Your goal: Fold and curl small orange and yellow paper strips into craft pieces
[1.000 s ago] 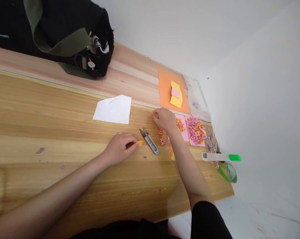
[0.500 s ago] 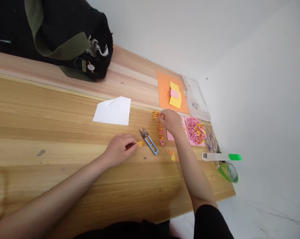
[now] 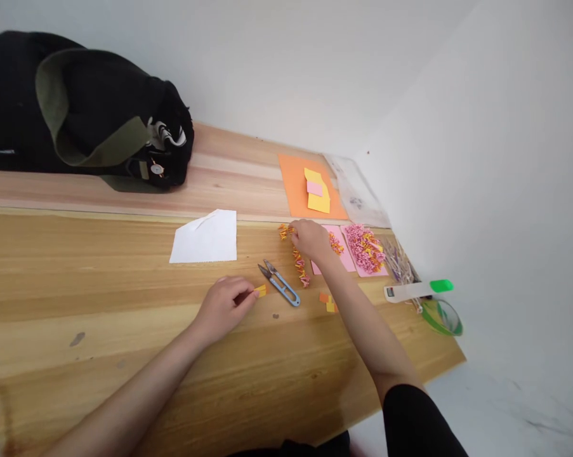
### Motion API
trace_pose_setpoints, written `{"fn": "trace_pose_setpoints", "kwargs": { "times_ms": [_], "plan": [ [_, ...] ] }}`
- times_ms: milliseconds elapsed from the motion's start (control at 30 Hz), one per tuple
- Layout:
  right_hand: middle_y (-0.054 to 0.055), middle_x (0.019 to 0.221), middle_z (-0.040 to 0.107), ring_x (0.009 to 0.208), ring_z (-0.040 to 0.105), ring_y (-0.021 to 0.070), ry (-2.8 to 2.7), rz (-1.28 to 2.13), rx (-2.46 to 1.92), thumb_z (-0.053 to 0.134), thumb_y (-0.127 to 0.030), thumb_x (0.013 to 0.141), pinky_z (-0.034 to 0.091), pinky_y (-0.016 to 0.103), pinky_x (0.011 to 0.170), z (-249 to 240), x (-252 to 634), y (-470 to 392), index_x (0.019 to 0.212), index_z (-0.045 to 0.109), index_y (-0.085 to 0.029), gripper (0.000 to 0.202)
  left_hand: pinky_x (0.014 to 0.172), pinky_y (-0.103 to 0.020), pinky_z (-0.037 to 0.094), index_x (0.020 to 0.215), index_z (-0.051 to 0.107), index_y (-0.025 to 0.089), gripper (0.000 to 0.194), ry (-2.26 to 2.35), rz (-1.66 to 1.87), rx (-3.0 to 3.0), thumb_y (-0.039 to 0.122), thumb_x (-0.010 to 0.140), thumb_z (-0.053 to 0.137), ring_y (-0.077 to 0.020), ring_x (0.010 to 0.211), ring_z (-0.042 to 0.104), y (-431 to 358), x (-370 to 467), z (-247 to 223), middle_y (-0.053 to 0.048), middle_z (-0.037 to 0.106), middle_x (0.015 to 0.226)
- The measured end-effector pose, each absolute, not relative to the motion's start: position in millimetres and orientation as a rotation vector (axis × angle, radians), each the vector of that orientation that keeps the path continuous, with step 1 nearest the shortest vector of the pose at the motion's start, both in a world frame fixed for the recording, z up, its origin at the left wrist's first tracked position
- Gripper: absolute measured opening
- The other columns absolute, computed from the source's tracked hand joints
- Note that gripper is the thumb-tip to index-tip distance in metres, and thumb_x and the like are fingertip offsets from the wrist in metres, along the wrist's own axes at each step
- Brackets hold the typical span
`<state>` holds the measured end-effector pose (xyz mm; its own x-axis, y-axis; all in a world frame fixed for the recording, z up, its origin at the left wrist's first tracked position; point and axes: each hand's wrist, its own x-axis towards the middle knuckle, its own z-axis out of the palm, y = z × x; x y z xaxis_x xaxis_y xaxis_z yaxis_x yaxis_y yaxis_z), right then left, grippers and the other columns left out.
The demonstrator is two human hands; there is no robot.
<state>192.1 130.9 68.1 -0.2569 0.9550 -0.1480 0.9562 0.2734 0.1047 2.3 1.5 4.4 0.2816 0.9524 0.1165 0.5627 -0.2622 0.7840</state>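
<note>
My left hand (image 3: 226,309) is closed in a pinch on a small yellow-orange paper piece (image 3: 261,291) just above the wooden table. Blue thread snips (image 3: 282,287) lie to its right, blades apart. My right hand (image 3: 311,240) has its fingers pressed together at the top of a row of small orange and pink curled pieces (image 3: 300,266); what is between the fingertips is too small to make out. Beside my right wrist lies a pink sheet (image 3: 346,257) with a few such pieces, and next to it a heaped pile of pink and orange pieces (image 3: 366,247).
A black bag (image 3: 110,120) stands at the back left. White paper (image 3: 207,240) lies in front of it. An orange sheet (image 3: 293,190) with sticky notes is at the back. Small paper bits (image 3: 330,306), a white and green tool (image 3: 410,292) and green tape (image 3: 441,317) are on the right.
The camera view has shifted, so the bag and papers appear lower. My right hand has moved slightly toward the left end of the orange pieces. My left hand keeps its pinch on the paper.
</note>
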Motion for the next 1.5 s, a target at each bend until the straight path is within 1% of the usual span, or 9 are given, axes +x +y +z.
{"fn": "trace_pose_setpoints", "kwargs": {
  "times_ms": [167,333,533,833,1000,1133,1267,1367,1500],
  "plan": [
    [0.009,0.115,0.07,0.106,0.064,0.0249,2.334,-0.041,1.778,0.046,-0.016,0.089,0.048,0.03,0.079,68.7,187.8,130.1,0.11,0.068,-0.02,0.03,0.064,-0.028,0.038,0.064,0.058,0.017,0.035,1.351,0.79,1.921,0.036,0.089,0.044,-0.0146,0.059,0.051,1.4,2.9,4.9,-0.001,0.057,0.06],
    [0.009,0.11,0.071,0.104,0.065,0.0248,2.343,-0.035,1.768,0.043,-0.021,0.093,0.048,0.03,0.077,67.5,187.1,129.5,0.105,0.068,-0.02,0.028,0.063,-0.028,0.037,0.063,0.058,0.017,0.035,1.356,0.793,1.919,0.036,0.088,0.043,-0.0147,0.058,0.051,1.8,3.0,4.7,-0.001,0.056,0.059],
    [0.01,0.115,0.07,0.105,0.064,0.025,2.353,-0.016,1.773,0.04,-0.025,0.096,0.048,0.031,0.078,65.6,189.8,130.8,0.111,0.065,-0.02,0.03,0.063,-0.028,0.038,0.064,0.058,0.017,0.035,1.353,0.809,1.918,0.037,0.088,0.044,-0.0147,0.058,0.051,1.5,2.7,4.5,-0.001,0.057,0.06],
    [0.01,0.117,0.07,0.105,0.065,0.0256,2.342,-0.028,1.756,0.043,-0.016,0.089,0.049,0.031,0.076,67.6,182.2,132.7,0.117,0.062,-0.02,0.033,0.061,-0.027,0.037,0.063,0.057,0.018,0.033,1.355,0.83,1.933,0.036,0.088,0.045,-0.0138,0.057,0.05,1.7,2.4,4.1,0.001,0.056,0.058],
    [0.008,0.122,0.068,0.109,0.064,0.0239,2.35,-0.047,1.743,0.042,-0.018,0.092,0.049,0.03,0.08,69.0,181.1,131.8,0.123,0.059,-0.023,0.036,0.061,-0.027,0.037,0.063,0.057,0.018,0.032,1.358,0.835,1.932,0.034,0.088,0.046,-0.0133,0.056,0.05,1.2,2.6,3.9,0.001,0.055,0.058],
    [0.009,0.115,0.07,0.104,0.065,0.0252,2.325,-0.04,1.764,0.042,-0.02,0.092,0.049,0.031,0.077,69.9,183.7,129.7,0.115,0.063,-0.021,0.031,0.061,-0.026,0.037,0.064,0.059,0.018,0.032,1.347,0.844,1.938,0.034,0.088,0.046,-0.0127,0.056,0.049,0.7,2.4,3.7,0.001,0.057,0.058],
    [0.009,0.109,0.072,0.1,0.066,0.0251,2.307,-0.055,1.763,0.044,-0.018,0.09,0.048,0.029,0.073,69.8,185.2,127.5,0.105,0.067,-0.021,0.028,0.06,-0.026,0.038,0.065,0.06,0.018,0.031,1.348,0.842,1.95,0.033,0.088,0.046,-0.013,0.057,0.051,0.9,1.9,4.5,0.001,0.059,0.059],
    [0.007,0.109,0.072,0.1,0.066,0.0247,2.32,-0.07,1.758,0.043,-0.017,0.09,0.048,0.029,0.072,68.6,185.2,126.2,0.106,0.068,-0.023,0.03,0.06,-0.026,0.037,0.064,0.059,0.018,0.03,1.353,0.848,1.953,0.032,0.088,0.047,-0.013,0.056,0.051,1.2,1.8,5.3,0.001,0.058,0.058],
    [0.006,0.115,0.071,0.103,0.066,0.0253,2.351,-0.073,1.76,0.043,-0.017,0.09,0.049,0.03,0.074,67.0,185.5,125.5,0.111,0.067,-0.023,0.032,0.06,-0.026,0.037,0.064,0.059,0.018,0.029,1.351,0.847,1.949,0.031,0.088,0.048,-0.0126,0.055,0.05,1.3,2.2,5.7,0.001,0.057,0.057]
  ]
}}
